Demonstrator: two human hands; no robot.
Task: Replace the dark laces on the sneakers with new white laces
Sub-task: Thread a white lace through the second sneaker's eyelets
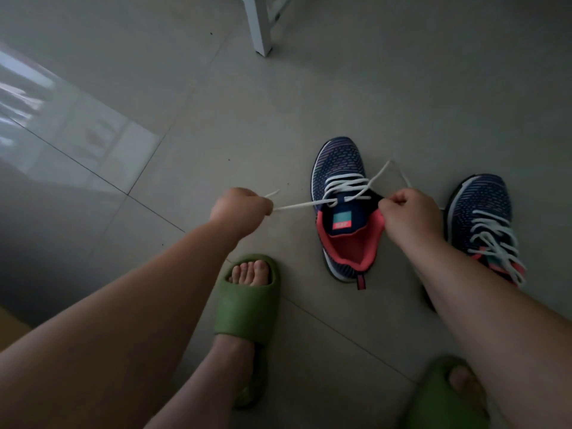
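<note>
Two navy sneakers with coral lining stand on the tiled floor. The left sneaker (pixel 340 168) has a white lace (pixel 343 184) threaded through its eyelets. My left hand (pixel 240 209) grips one end of that lace, pulled taut to the left of the shoe. My right hand (pixel 408 215) pinches the other end at the shoe's right side, beside the collar, and the lace loops up past the hand. The right sneaker (pixel 483 205) sits further right, laced in white, partly behind my right forearm.
My feet in green slides (pixel 247 308) stand on the floor in front of the shoes, the second slide (pixel 445 394) at the lower right. A white furniture leg (pixel 261 26) stands at the top. A bright reflection lies on the tiles at the left.
</note>
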